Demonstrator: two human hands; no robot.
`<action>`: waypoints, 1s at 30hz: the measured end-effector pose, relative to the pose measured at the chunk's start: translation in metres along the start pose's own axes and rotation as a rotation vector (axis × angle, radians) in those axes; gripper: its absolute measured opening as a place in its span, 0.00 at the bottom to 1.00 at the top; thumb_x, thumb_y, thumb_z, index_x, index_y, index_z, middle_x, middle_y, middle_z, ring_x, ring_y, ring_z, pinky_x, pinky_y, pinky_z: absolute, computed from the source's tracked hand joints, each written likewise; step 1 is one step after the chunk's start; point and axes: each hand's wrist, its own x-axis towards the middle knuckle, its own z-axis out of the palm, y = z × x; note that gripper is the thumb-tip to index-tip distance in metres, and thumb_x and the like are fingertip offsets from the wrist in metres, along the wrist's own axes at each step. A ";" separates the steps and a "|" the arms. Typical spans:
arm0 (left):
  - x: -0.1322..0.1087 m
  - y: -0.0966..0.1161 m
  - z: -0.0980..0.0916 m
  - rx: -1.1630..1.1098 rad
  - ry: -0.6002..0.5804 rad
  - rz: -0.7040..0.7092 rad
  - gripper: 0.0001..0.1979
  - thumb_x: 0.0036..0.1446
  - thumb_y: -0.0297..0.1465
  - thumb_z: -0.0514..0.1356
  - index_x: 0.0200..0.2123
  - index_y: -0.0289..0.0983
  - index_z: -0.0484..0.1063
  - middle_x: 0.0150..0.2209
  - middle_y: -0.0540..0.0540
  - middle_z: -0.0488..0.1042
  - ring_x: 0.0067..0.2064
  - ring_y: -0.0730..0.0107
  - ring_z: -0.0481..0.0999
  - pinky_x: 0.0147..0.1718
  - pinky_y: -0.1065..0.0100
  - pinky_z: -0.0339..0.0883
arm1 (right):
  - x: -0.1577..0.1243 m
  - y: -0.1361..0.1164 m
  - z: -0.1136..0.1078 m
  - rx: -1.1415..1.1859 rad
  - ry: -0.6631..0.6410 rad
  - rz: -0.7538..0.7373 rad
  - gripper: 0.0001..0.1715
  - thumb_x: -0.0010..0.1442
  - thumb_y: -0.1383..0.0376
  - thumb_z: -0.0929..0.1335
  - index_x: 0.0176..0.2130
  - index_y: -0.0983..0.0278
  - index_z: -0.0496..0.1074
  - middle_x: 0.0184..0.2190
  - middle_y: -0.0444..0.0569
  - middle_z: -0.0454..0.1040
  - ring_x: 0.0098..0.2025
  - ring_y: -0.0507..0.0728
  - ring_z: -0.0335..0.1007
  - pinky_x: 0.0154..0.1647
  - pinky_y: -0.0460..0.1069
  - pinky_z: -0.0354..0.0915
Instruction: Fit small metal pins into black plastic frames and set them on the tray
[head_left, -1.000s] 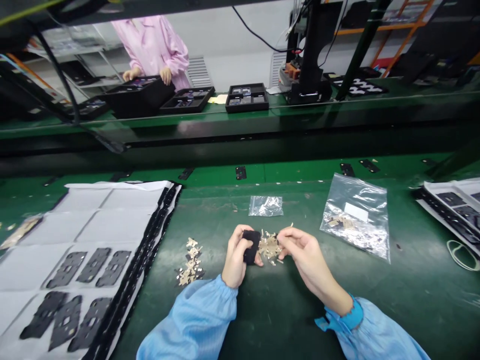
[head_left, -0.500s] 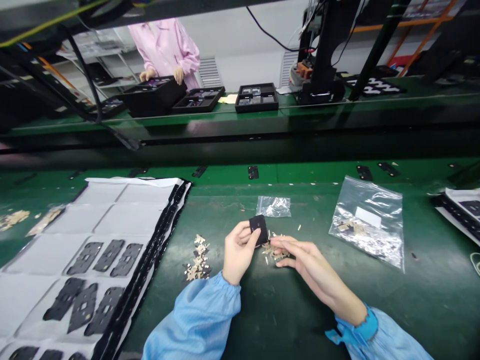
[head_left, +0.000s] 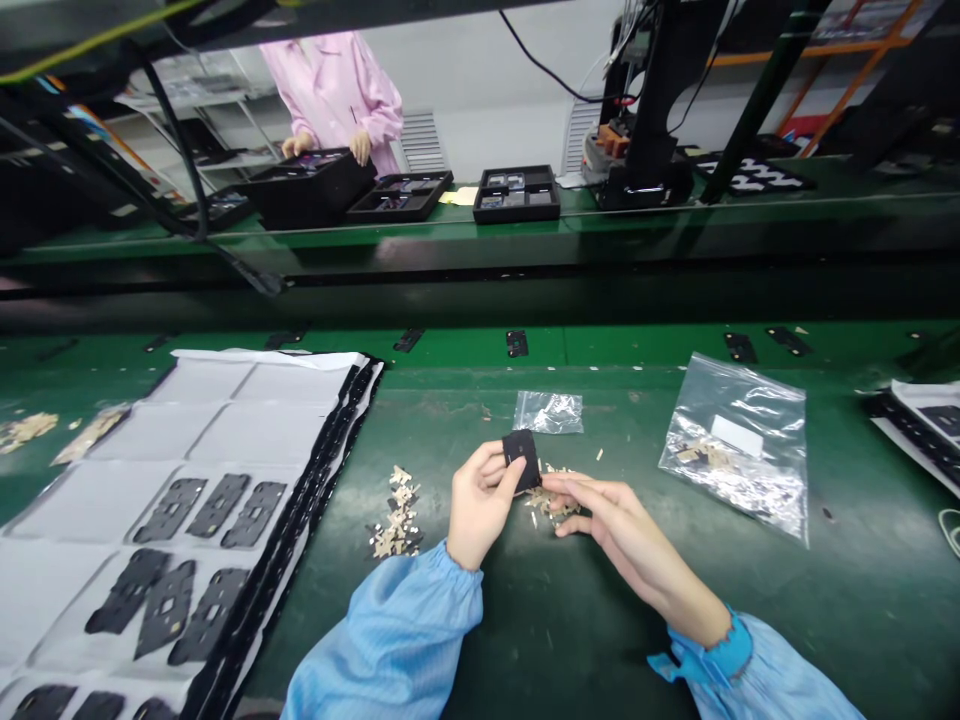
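Observation:
My left hand (head_left: 480, 505) pinches a small black flat part (head_left: 522, 458) between thumb and fingers, holding it upright just above the green mat. My right hand (head_left: 600, 515) lies beside it with the fingers drawn together over a small pile of tan metal clips (head_left: 551, 500), the fingertips touching the lower edge of the black part. Whether a clip sits in those fingertips is too small to see. Both arms wear light blue sleeves.
A second heap of tan clips (head_left: 396, 524) lies left of my hands. White sheets with black parts (head_left: 210, 510) cover the left. A small clear bag (head_left: 550, 411) and a larger bag (head_left: 739, 445) lie behind and right. A person in pink (head_left: 334, 95) handles black trays (head_left: 311, 185) across the conveyor.
My left hand has lifted the black part slightly up and away. My right hand has dropped from above the clip pile onto it, fingers reaching toward the part. The view has shifted a little left.

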 end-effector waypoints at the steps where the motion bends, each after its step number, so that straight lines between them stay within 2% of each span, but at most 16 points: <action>1: 0.000 0.000 0.000 -0.001 0.000 -0.002 0.14 0.50 0.34 0.63 0.40 0.34 0.69 0.37 0.42 0.79 0.39 0.63 0.79 0.37 0.69 0.73 | 0.000 0.000 0.000 0.012 -0.004 0.004 0.12 0.56 0.61 0.69 0.37 0.65 0.79 0.45 0.56 0.71 0.39 0.57 0.67 0.34 0.52 0.68; 8: 0.000 -0.001 0.000 -0.021 -0.003 -0.012 0.15 0.50 0.34 0.63 0.41 0.34 0.69 0.36 0.42 0.79 0.37 0.64 0.79 0.35 0.69 0.74 | 0.002 -0.002 -0.002 0.107 -0.037 0.039 0.11 0.57 0.63 0.68 0.37 0.66 0.78 0.42 0.56 0.73 0.38 0.56 0.67 0.32 0.50 0.67; 18: -0.001 0.002 0.000 -0.067 -0.025 -0.038 0.16 0.49 0.34 0.64 0.41 0.34 0.70 0.36 0.43 0.79 0.37 0.63 0.79 0.35 0.67 0.74 | 0.004 0.003 -0.007 0.170 -0.021 0.088 0.11 0.56 0.63 0.69 0.36 0.67 0.78 0.44 0.56 0.73 0.35 0.54 0.67 0.29 0.47 0.65; 23: -0.002 0.007 -0.001 -0.130 -0.080 -0.072 0.17 0.48 0.35 0.65 0.40 0.34 0.70 0.35 0.43 0.80 0.35 0.64 0.80 0.33 0.68 0.75 | 0.005 -0.001 -0.006 0.128 -0.009 0.069 0.10 0.53 0.63 0.71 0.34 0.67 0.78 0.36 0.53 0.75 0.30 0.51 0.66 0.24 0.43 0.63; 30: -0.004 0.012 0.000 -0.164 -0.138 -0.093 0.17 0.48 0.35 0.65 0.40 0.34 0.69 0.34 0.42 0.80 0.33 0.63 0.80 0.31 0.68 0.75 | 0.007 0.007 -0.002 0.059 0.052 0.016 0.10 0.46 0.63 0.75 0.30 0.67 0.77 0.26 0.47 0.71 0.24 0.48 0.64 0.18 0.41 0.63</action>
